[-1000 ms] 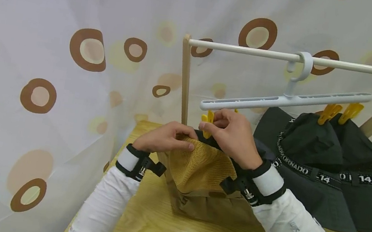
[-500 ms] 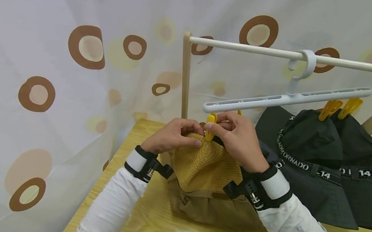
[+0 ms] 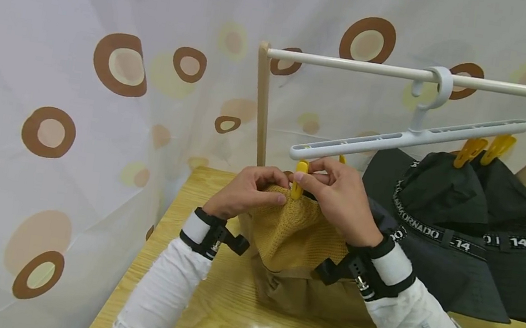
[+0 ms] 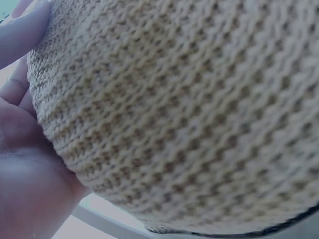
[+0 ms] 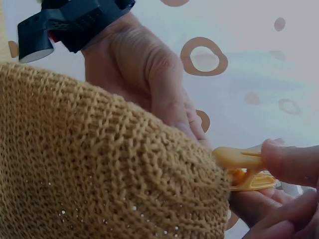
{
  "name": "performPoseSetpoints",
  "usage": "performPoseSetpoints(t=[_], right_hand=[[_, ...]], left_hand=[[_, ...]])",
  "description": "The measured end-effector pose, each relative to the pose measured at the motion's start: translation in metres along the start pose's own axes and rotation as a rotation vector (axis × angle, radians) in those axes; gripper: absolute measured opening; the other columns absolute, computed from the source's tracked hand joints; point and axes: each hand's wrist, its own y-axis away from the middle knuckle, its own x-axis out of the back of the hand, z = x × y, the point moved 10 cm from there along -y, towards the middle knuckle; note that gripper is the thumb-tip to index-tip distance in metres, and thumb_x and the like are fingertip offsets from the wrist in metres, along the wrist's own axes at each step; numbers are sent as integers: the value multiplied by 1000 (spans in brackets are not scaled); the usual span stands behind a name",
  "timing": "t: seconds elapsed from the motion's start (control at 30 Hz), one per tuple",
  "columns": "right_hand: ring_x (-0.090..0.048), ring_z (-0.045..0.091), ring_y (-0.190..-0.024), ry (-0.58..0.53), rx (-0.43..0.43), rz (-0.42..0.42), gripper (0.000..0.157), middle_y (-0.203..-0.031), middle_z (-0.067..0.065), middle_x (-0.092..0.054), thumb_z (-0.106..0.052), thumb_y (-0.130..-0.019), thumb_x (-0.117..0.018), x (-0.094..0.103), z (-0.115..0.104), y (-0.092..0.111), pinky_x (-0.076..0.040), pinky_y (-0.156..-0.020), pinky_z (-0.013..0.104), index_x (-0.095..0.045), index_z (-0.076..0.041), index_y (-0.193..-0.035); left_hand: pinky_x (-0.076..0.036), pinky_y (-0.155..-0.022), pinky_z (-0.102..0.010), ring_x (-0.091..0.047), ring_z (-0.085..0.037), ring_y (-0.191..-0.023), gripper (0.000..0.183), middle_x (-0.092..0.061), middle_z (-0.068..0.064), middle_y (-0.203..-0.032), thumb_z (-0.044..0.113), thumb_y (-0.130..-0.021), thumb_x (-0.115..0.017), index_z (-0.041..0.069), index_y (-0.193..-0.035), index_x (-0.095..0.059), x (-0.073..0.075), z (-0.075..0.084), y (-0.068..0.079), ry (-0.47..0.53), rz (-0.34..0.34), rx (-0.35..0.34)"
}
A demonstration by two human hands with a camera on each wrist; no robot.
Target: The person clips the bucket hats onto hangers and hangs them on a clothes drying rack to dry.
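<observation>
A mustard knit hat [image 3: 291, 229] with a tan brim [image 3: 320, 298] stands on the table below the left end of a white hanger [image 3: 413, 137]. My left hand [image 3: 250, 193] pinches the top of its crown, thumb in front, as the right wrist view also shows. My right hand [image 3: 345, 198] pinches a yellow clip [image 3: 299, 180] between thumb and fingers. In the right wrist view the clip [image 5: 241, 158] meets the crown's edge; whether its tips have closed on the knit is hidden. Knit fabric [image 4: 174, 109] fills most of the left wrist view.
Two black hats [image 3: 441, 203] with lettered bands hang at right from yellow clips [image 3: 470, 153] on the hanger. The hanger's hook is over a white rod [image 3: 357, 66] on a wooden frame [image 3: 262, 108]. Another dark hat [image 3: 379, 217] shows partly behind my right hand.
The yellow clip has come down from just above the crown to its top edge. Both hands have shifted slightly right, and the left hand has lifted the knit crown a little.
</observation>
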Motion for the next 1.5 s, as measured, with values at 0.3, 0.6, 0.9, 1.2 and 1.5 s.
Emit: performPoseSetpoints(t=[0.3,0.6,0.9,1.2,1.5], right_hand=[[-42,12,-52,-10,-19,30,25,-68,4,-67,-24,-96,-66,0,-2,5,-36,-50,28,-69,-3,-108],[-38,11,-46,37,-25,58,22,-51,-7,-46,-25,-95,-66,3,-3,6,-31,-44,29,-67,-4,-103],[-68,23,-81,208,4,131,26,-97,13,-78,-27,-93,-70,1,-8,4,-45,-60,27,-68,-4,-106],[-73,28,-92,324,38,189,27,-95,12,-78,-27,-92,-71,7,-14,9,-52,-70,36,-68,-3,-105],[-73,29,-90,322,54,164,34,-97,15,-78,-31,-92,-72,10,-20,12,-51,-65,34,-68,-2,-108]], left_hand=[[-48,-83,-19,-60,-5,-97,34,-67,12,-101,15,-89,-75,-13,-102,-59,-1,-4,0,135,37,-45],[-47,-81,-19,-59,-5,-94,12,-65,11,-99,7,-91,-69,19,-95,-67,-1,-6,-6,189,57,-88],[-47,-92,-26,-56,-10,-103,18,-65,-2,-110,5,-92,-69,5,-109,-65,7,-15,-12,43,109,-44],[-46,-102,-50,-54,-32,-119,42,-57,-16,-127,24,-90,-74,3,-124,-59,18,-41,8,-244,317,165],[-49,-106,-41,-57,-29,-128,33,-56,-13,-138,22,-100,-60,4,-127,-57,-8,-56,0,-105,214,204]])
